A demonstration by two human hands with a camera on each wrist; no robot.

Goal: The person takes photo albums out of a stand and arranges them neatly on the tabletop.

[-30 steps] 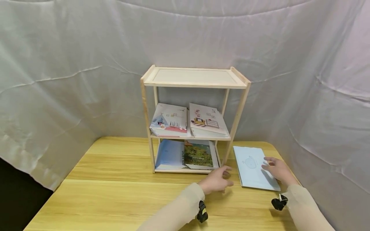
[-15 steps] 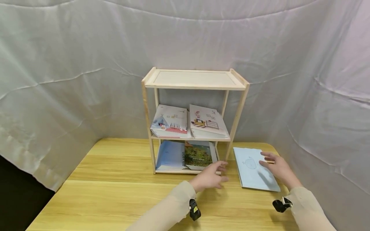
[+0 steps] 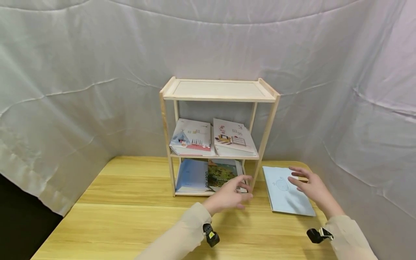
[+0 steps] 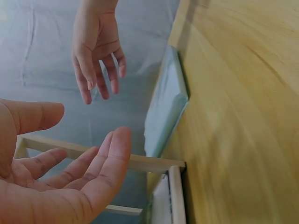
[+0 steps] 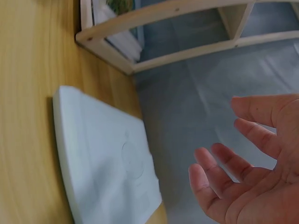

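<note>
A light blue book (image 3: 286,195) with a whale-like line drawing lies flat on the table, right of the wooden shelf (image 3: 221,98). Above its right side hovers my right hand (image 3: 310,185), fingers loosely spread and holding nothing; the right wrist view shows the book (image 5: 107,158) apart from the hand (image 5: 261,172). My left hand (image 3: 229,194) is in the air in front of the shelf's lower right corner, its fingers spread and grasping nothing. In the left wrist view, that hand (image 4: 70,172) has a gap between thumb and fingers.
On the middle tier lie white picture books, one with a tent (image 3: 191,135) and one with furniture drawings (image 3: 232,137). The bottom tier holds a blue album (image 3: 192,177) and a photo album (image 3: 221,173). Grey curtains (image 3: 97,90) surround the wooden table (image 3: 130,216).
My left hand has moved left, away from the blue book, toward the shelf's front. My right hand has lifted slightly off the book and its fingers have spread. The book stays put.
</note>
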